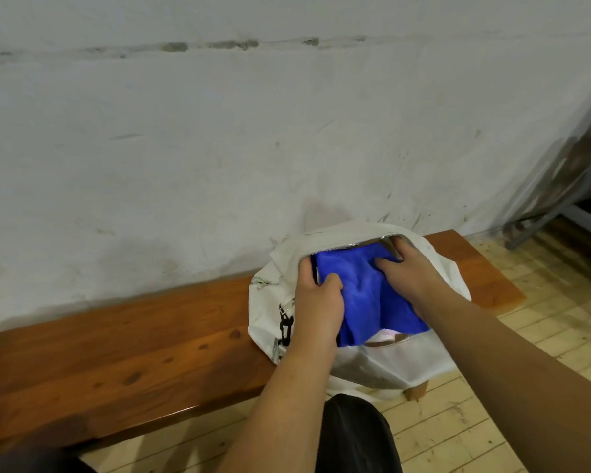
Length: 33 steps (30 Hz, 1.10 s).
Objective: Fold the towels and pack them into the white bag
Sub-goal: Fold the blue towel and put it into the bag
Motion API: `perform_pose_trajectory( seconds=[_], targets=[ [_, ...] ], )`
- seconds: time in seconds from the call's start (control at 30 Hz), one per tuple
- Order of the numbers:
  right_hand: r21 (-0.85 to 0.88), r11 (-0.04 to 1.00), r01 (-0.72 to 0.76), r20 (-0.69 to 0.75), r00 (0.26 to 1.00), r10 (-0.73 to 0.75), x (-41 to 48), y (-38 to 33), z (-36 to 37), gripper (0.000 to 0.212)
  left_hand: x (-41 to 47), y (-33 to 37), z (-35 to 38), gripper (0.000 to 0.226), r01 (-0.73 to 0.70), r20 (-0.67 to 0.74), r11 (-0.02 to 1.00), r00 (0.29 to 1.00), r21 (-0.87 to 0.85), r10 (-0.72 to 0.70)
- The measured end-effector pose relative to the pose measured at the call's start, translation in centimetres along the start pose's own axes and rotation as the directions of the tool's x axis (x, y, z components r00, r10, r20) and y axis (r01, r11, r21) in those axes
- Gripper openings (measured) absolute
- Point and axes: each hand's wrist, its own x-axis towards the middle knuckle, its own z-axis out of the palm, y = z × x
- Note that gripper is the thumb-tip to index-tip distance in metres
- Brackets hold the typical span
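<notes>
Both hands are inside the open bag (372,367), which sits on the bench (116,353). The left hand (318,302) grips the blue towel (372,295) at its side, thumb on top and fingers curled down between the towel and the bag's edge. The right hand (411,273) grips the towel's far side, fingers bent down by the zip (355,243) and thumb pressed on top. The towel lies between the two hands, in the bag's mouth. Near the right wrist, a bit of pale cloth (386,336) peeks out from under the towel.
</notes>
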Motion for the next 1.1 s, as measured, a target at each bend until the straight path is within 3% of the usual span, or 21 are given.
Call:
perform_pose_trajectory(
  seconds=[0.1,0.2,0.37,0.5,0.6,0.7,0.8,0.93,1.0,1.1],
  targets=[
    [-0.091,0.987,0.13,-0.108,0.984,-0.14,0.1,-0.1,0.3,0.025,0.5,0.4,0.8,0.057,-0.054,0.056,0.98,0.997,0.191,0.044],
    [-0.111,0.98,0.167,-0.171,0.968,-0.184,0.4,0.0,0.6,0.026,1.0,1.1,2.0,0.054,-0.085,0.141,0.925,0.989,0.371,0.035],
    [-0.191,0.967,0.166,-0.224,0.952,-0.208,1.0,0.0,0.3,0.022,3.9,1.2,3.0,0.053,-0.091,0.054,0.798,0.996,0.596,0.073],
    [-0.272,0.941,0.199,-0.181,0.95,-0.254,0.9,-0.1,0.3,0.028,5.2,0.6,3.3,0.045,-0.101,0.053,0.616,0.994,0.781,0.096],
    [-0.354,0.92,0.17,-0.148,0.961,-0.234,0.9,0.2,0.6,0.025,6.0,-0.3,2.9,0.031,-0.065,0.073,0.56,0.997,0.826,0.008],
    [-0.419,0.896,0.149,-0.105,0.972,-0.21,0.6,0.2,0.5,0.033,6.7,-1.3,2.5,0.028,-0.017,0.016,0.564,1.0,0.825,0.007],
    [-0.41,0.903,0.129,-0.116,0.974,-0.192,0.4,-0.5,0.2,0.032,6.9,-1.0,3.2,0.023,-0.122,-0.048,0.635,0.969,0.762,0.244],
    [-0.327,0.941,0.084,-0.145,0.98,-0.138,1.2,-0.7,0.1,0.05,7.2,0.1,4.1,0.02,-0.228,-0.054,0.585,0.904,0.778,0.425],
    [-0.289,0.953,0.087,-0.153,0.979,-0.136,1.1,-0.7,0.0,0.055,8.0,-0.2,3.8,0.019,-0.208,-0.109,0.65,0.904,0.731,0.413],
    [-0.27,0.961,0.06,-0.156,0.982,-0.105,1.8,0.0,1.1,0.057,9.8,-2.1,2.7,0.024,-0.071,-0.121,0.722,0.97,0.688,0.21]
  ],
)
